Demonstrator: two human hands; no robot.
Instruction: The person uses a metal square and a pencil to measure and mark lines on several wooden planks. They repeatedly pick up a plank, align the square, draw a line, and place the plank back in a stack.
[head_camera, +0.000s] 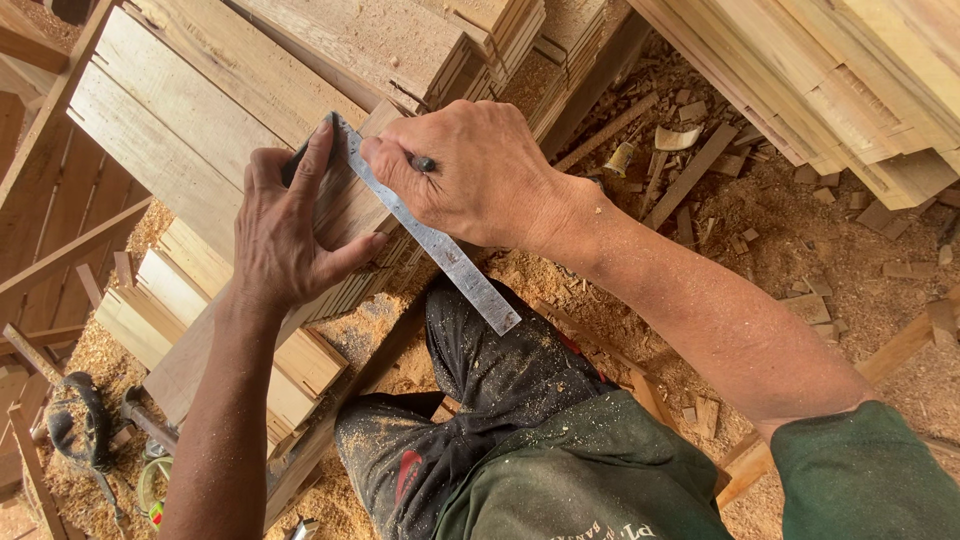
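Steel square pinned on plank end, both hands on it.

I note the metal square (430, 235) lies on the plank (200, 130), its long blade running diagonally from upper left down toward my knee. My left hand (285, 235) presses flat, fingers spread, over the corner; my right hand (470, 175), equally near, pinches a pencil (423, 163) against the blade edge.

I note a dull grey metal square (440, 245), scuffed, on a pale raw wood plank (190, 120), matt with rough grain. Sawdust (540, 270) is coarse. Trousers (500, 380) look like dusty dark cloth.
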